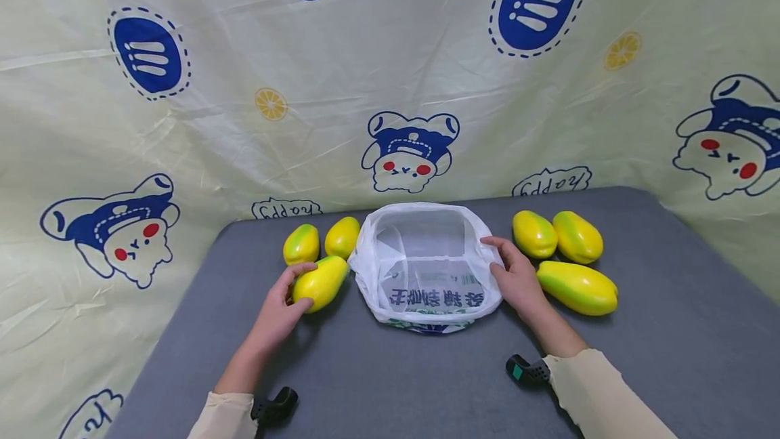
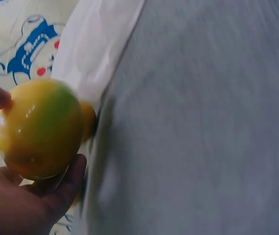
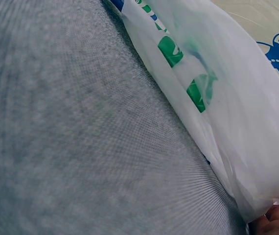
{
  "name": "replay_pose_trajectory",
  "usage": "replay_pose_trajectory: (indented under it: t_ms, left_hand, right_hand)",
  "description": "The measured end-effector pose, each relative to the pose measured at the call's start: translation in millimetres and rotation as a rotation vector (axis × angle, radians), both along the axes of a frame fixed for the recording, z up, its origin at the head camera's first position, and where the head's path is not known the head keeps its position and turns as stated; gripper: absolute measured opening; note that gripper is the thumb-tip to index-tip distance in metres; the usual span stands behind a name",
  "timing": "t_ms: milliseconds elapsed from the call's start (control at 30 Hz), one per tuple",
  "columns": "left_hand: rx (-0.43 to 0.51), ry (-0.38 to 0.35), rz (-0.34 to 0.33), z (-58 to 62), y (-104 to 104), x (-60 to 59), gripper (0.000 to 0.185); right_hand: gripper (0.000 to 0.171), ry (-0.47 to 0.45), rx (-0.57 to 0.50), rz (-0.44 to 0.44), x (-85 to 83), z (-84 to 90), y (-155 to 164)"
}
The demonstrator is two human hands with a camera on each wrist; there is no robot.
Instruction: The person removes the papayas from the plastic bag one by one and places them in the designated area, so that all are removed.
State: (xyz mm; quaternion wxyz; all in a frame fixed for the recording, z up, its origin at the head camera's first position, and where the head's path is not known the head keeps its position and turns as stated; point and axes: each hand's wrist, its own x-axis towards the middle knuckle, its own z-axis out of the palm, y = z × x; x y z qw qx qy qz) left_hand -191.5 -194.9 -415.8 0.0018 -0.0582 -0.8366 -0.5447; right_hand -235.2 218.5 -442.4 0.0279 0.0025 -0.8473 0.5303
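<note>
My left hand [image 1: 277, 320] grips a yellow papaya [image 1: 323, 283] with a green streak, left of a white plastic bag [image 1: 367, 273]. Thumb and fingers wrap the papaya's sides in the left wrist view, where its rounded end [image 2: 39, 132] faces the camera. The bag's mouth is spread wide, and dark print shows through inside. At the bag's right rim, my right hand [image 1: 518, 280] pinches the plastic between thumb and fingers. Green print marks the bag's side [image 3: 247, 127] in the right wrist view; there, most of that hand lies out of frame.
Behind the left hand lie two papayas, one at the left [image 1: 301, 244] and one beside the bag [image 1: 342, 237]. Three more sit right of the bag: two at the back [image 1: 534, 234] [image 1: 577, 237] and a longer one in front [image 1: 577, 288]. A printed curtain hangs behind the grey table [image 1: 390, 385].
</note>
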Motion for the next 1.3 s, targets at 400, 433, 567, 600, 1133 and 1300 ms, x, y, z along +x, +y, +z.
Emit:
replay_pose_trajectory:
  t_ms: [400,433,567,600,1133,1300]
  left_hand:
    - [-0.055,-0.015,-0.035,-13.8,-11.4,0.4,0.052]
    - [-0.061,-0.009,-0.037,-14.2,-11.2,0.3,0.052]
    - [-0.08,0.008,-0.032,-14.6,-10.0,-0.1,0.052]
    - [-0.087,0.008,-0.03,-14.4,-9.6,0.1,0.052]
    - [-0.158,0.12,0.037,-8.1,-5.3,2.5,0.045]
    - [-0.365,0.213,0.085,8.9,8.1,-0.2,0.052]
  right_hand:
    - [0.047,-0.006,0.035,0.004,-1.9,0.3,-4.6]
    - [0.047,-0.006,0.034,0.006,-2.1,0.3,-4.8]
    - [0.047,-0.011,0.024,0.014,-2.4,-0.1,-5.3]
    - [0.047,-0.014,0.024,0.016,-2.2,-0.4,-5.4]
    - [0.049,0.029,0.052,-0.02,-2.1,8.3,-12.2]
    - [0.05,0.164,0.199,-0.031,2.3,25.6,-10.3]
